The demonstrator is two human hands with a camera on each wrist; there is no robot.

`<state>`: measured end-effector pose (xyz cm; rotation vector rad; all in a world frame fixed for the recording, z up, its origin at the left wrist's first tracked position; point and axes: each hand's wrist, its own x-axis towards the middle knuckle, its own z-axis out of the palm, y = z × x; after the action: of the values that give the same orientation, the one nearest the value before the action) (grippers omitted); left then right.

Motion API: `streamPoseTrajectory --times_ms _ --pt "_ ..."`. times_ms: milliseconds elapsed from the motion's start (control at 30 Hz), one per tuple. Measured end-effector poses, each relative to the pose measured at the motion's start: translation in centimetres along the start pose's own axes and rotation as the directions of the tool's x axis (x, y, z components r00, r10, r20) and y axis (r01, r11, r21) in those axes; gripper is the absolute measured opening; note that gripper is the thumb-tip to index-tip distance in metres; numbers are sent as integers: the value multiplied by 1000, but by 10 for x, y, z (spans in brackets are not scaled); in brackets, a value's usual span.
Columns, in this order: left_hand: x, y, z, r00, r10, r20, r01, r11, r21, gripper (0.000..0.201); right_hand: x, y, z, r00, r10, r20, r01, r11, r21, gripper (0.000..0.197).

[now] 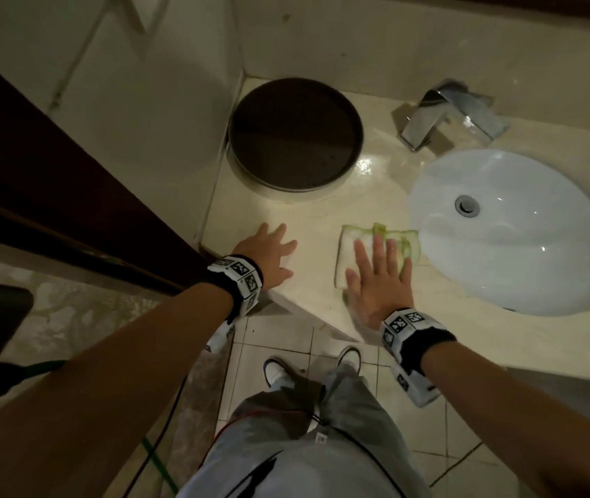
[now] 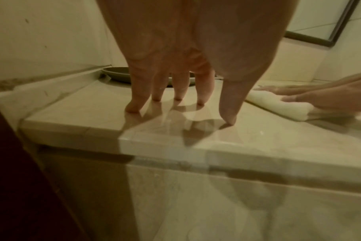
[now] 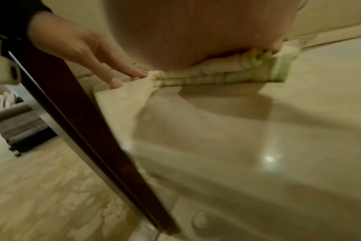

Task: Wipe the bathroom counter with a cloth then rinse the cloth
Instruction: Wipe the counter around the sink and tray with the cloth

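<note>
At frame centre, a right hand (image 1: 376, 278), fingers flat, presses a folded cloth (image 1: 349, 251) (soft, likely damp, best gathered at its edges) on the counter (image 1: 315, 213) beside the sink (image 1: 523, 282); the left hand (image 1: 272, 257) rests spread, empty.

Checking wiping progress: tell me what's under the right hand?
A folded white-and-green cloth lies flat under the right hand on the counter. The counter beneath the cloth is covered.

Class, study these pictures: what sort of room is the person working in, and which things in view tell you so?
Most likely a bathroom. A white oval sink is set into a pale stone counter, with a chrome faucet behind it and a tiled floor below.
</note>
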<state>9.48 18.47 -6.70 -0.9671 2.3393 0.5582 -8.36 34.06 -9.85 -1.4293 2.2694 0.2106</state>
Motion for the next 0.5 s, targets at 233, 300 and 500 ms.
streamPoseTrajectory --times_ms 233,300,500 --pt "2 0 -7 1000 6 27 -7 1000 11 66 -34 -49 18 987 -117 113 129 987 -101 65" --pt "1 1 -9 999 10 42 -11 1000 23 69 -34 -49 16 982 -124 143 142 983 -118 65" --pt "2 1 -6 998 8 60 -12 998 69 78 -20 -15 -3 941 -218 258 244 967 -72 65"
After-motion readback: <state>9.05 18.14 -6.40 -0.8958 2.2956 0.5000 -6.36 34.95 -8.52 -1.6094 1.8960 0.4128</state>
